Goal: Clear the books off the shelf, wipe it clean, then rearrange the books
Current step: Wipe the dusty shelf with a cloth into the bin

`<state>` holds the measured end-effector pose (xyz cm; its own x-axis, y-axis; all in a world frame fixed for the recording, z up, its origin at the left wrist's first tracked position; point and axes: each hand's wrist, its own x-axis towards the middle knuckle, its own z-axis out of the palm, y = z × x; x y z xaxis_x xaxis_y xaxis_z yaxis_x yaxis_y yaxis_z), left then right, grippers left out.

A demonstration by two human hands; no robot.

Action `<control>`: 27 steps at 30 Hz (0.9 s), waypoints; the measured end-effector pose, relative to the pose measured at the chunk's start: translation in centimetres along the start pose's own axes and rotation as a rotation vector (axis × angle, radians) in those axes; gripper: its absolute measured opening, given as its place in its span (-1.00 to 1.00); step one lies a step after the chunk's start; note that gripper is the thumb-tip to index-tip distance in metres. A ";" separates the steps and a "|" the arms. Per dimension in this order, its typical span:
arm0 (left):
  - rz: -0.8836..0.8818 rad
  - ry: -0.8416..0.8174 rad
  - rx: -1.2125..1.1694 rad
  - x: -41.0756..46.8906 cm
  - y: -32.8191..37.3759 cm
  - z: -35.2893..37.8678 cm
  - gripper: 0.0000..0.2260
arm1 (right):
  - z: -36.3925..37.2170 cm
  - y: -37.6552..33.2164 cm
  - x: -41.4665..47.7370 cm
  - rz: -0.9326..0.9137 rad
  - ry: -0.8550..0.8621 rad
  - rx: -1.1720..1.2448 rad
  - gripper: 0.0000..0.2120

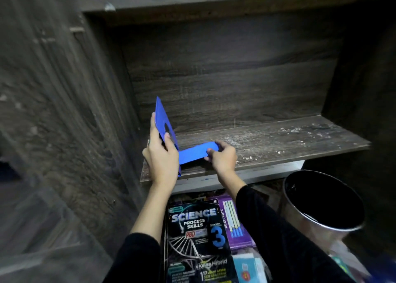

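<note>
A blue L-shaped bookend stands at the left front end of the dark wooden shelf. My left hand grips its upright plate from the left side. My right hand pinches the rounded end of its flat base. The shelf board holds no books and shows whitish dust and specks, mostly at the right. Below the shelf lies a pile of books, with a black "Science Process Skills" book on top and a purple notebook beside it.
A round black bin with a shiny rim stands at the lower right, close to my right forearm. The cabinet's side wall rises at the left. Another shelf board runs across above.
</note>
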<state>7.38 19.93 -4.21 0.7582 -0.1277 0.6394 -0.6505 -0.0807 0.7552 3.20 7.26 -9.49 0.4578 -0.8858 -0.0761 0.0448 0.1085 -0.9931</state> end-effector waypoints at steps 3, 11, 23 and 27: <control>0.022 -0.062 -0.010 -1.3 2.2 -0.4 -0.49 | -2.8 -0.6 -2.0 0.023 0.034 0.076 -0.60; 0.054 -0.336 -0.106 -6.1 9.1 0.3 -0.43 | -12.0 -1.7 -7.2 0.049 0.208 0.207 -0.57; 0.233 -0.569 -0.212 -16.3 19.0 2.7 -0.42 | -27.5 -1.4 -16.1 -0.061 0.554 0.264 -0.59; 0.252 -0.683 -0.245 -20.6 20.5 4.9 -0.42 | -32.4 1.1 -18.4 -0.048 0.671 0.304 -0.58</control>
<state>-21.83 16.08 -2.60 0.3401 -0.7019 0.6258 -0.7111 0.2436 0.6596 -33.98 9.08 -12.12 -0.1883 -0.9677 -0.1678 0.3397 0.0962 -0.9356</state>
